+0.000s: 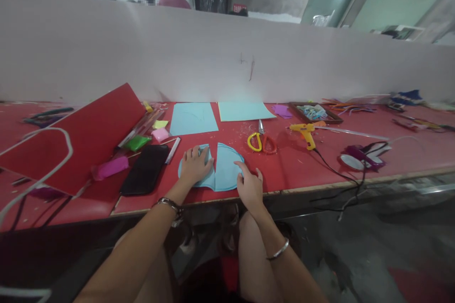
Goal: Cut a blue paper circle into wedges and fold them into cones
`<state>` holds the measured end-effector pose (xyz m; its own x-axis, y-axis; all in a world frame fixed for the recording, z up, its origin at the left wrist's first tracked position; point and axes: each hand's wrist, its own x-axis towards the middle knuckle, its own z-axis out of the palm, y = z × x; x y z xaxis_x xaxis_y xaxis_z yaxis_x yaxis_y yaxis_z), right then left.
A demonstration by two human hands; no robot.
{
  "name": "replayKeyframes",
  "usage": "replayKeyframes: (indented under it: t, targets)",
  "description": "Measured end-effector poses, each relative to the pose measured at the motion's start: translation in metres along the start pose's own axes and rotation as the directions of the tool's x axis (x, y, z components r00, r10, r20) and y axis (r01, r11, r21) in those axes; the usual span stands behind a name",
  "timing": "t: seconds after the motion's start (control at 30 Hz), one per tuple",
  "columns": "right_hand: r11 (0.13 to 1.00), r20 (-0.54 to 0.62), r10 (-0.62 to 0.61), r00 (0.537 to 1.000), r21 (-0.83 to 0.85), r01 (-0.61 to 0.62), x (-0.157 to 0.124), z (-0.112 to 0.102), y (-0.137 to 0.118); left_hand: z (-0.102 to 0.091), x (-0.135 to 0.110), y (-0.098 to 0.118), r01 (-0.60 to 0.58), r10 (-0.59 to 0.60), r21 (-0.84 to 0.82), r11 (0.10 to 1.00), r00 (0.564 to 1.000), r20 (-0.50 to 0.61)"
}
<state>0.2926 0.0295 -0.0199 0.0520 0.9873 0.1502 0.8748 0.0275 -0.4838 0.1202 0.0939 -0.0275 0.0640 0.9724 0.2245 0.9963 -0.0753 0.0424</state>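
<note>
A light blue cut-out [226, 168] with rounded sides and dark lines along its edge lies flat near the front of the red table. A narrow gap runs down its middle from the top, and its two halves meet at the bottom. My left hand [195, 165] rests on the left half with its fingers spread, hiding part of it. At the right edge, my right hand [250, 184] touches the cut-out with its index finger, the other fingers loosely bent and apart. Scissors [262, 144] with one yellow and one red handle lie just beyond my right hand.
Blue sheets [194, 119] lie behind the cut-out. A yellow glue gun [304, 134] with a black cord and a small tray [314, 112] are to the right. On the left are a black phone-like slab [145, 170], a marker [173, 150] and a leaning red board [81, 137].
</note>
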Motion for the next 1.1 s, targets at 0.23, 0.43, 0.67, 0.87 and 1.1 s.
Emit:
replayKeyframes:
  t: [0.23, 0.43, 0.67, 0.87, 1.1]
  targets:
    - [1.0, -0.016, 0.011, 1.0, -0.001, -0.011, -0.003, 0.0, 0.003, 0.002, 0.0, -0.001, -0.01, 0.01, -0.044, 0.999, 1.0, -0.015]
    - [0.999, -0.034, 0.002, 0.999, 0.042, -0.001, 0.001, 0.002, 0.007, -0.017, 0.002, -0.006, -0.079, 0.075, -0.122, 0.989, 0.997, -0.031]
    - [0.99, -0.075, 0.007, 0.997, 0.138, 0.004, 0.001, 0.001, 0.008, -0.039, -0.042, 0.01, -0.218, 0.219, -0.142, 0.965, 0.976, -0.013]
    - [0.996, -0.063, -0.003, 0.998, 0.09, 0.009, -0.003, 0.001, 0.006, -0.015, -0.063, 0.025, -0.054, 0.055, -0.079, 0.995, 0.998, 0.012]
    - [0.999, -0.049, -0.012, 0.999, 0.049, 0.015, -0.005, 0.002, 0.004, -0.013, -0.06, 0.028, 0.002, 0.0, -0.039, 0.999, 0.999, 0.051]
